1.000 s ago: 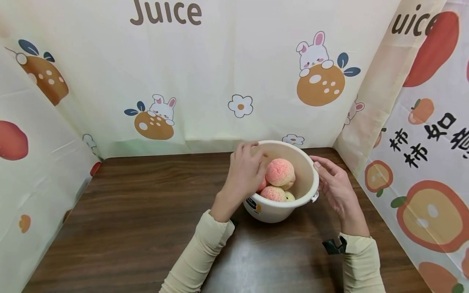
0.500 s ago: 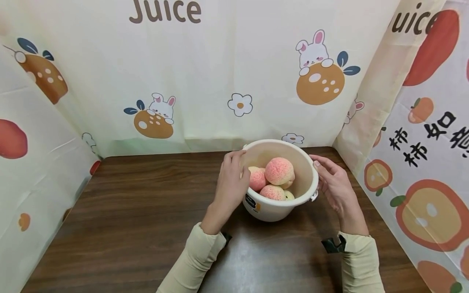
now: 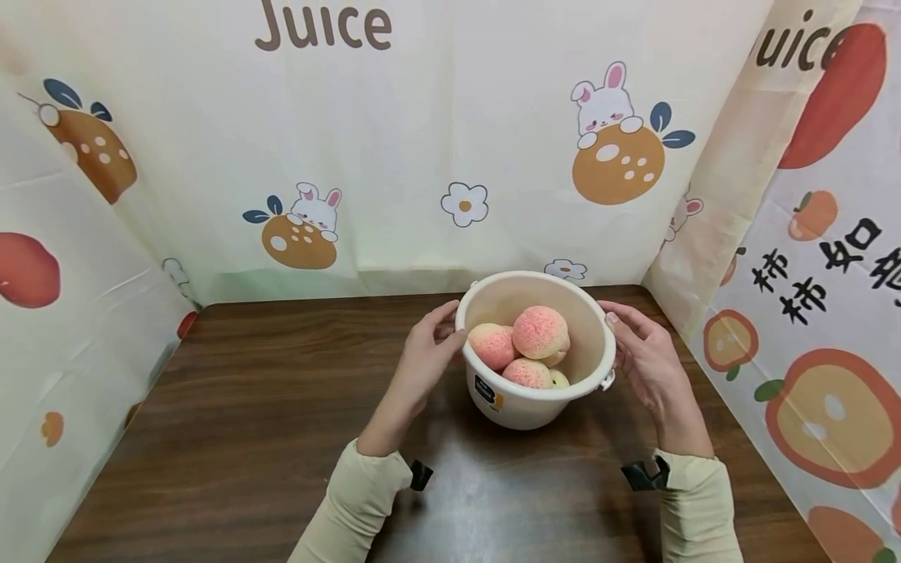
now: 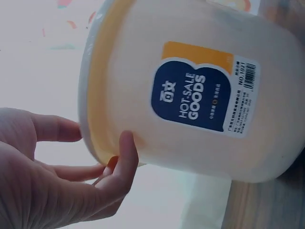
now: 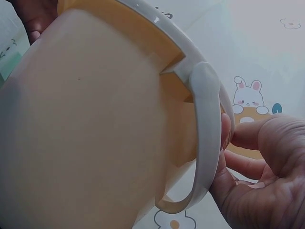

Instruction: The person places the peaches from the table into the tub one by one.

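A white plastic bucket point(image 3: 524, 410) stands upright on the table, with several pink-and-cream peaches point(image 3: 540, 332) inside. A paler, greenish fruit point(image 3: 559, 379) peeks out low among them. My left hand point(image 3: 421, 360) holds the bucket's left rim; in the left wrist view its fingertips point(image 4: 127, 148) lie against the outer wall beneath the rim, near a dark blue printed label point(image 4: 190, 95). On the opposite side, my right hand point(image 3: 651, 360) grips the rim between thumb and fingers, beside the white handle point(image 5: 208, 133) that hangs down in the right wrist view.
The dark wooden table point(image 3: 267, 407) stretches to the left of the bucket. Printed cloth point(image 3: 394, 141) hangs along the back edge, close behind the bucket. Another cloth point(image 3: 788, 258) borders the right side.
My left hand has drawn back from over the bucket's opening and moved left and down to the outside of the left rim. The right hand and the bucket stay in place.
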### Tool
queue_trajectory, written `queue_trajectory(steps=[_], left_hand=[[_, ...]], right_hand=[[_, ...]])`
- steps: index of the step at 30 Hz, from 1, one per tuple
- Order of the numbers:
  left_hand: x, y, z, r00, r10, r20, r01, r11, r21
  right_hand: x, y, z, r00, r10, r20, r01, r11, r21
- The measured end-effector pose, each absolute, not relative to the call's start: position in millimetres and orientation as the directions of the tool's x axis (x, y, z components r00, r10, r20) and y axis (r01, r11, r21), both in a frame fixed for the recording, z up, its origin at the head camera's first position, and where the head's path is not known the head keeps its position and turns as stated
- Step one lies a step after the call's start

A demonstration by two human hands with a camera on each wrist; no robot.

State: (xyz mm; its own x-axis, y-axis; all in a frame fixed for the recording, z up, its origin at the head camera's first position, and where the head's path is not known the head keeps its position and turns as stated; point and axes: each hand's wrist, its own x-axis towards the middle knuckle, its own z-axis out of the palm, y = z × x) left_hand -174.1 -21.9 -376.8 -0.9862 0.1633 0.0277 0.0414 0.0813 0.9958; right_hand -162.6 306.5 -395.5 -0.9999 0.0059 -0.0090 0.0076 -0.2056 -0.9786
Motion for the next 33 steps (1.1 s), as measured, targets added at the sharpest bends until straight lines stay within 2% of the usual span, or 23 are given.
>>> queue_trajectory(steps=[6,15,21,33], left_hand=[[-176,-26,-376,-0.978,0.208,0.004,0.008,0.02,1.0],[-181,-33,-379,-0.975,0.21,-0.067,-0.094,-0.122,0.988],[-187,-49,-384,-0.976,0.205,-0.071,-0.108,-0.174,0.979],[-200,-87,-384,-0.976,0.191,-0.102,-0.145,-0.222,0.964]], right_hand=[[-162,306,-394,-1.0,0.019,-0.016,0.012,-0.191,-0.982],[-164,303,-395,-1.0,0.006,-0.012,0.011,-0.192,-0.981],[-170,287,-396,-1.0,-0.016,-0.013,0.016,-0.204,-0.979],[-183,243,-394,-0.998,0.036,-0.057,0.05,-0.182,-0.982]])
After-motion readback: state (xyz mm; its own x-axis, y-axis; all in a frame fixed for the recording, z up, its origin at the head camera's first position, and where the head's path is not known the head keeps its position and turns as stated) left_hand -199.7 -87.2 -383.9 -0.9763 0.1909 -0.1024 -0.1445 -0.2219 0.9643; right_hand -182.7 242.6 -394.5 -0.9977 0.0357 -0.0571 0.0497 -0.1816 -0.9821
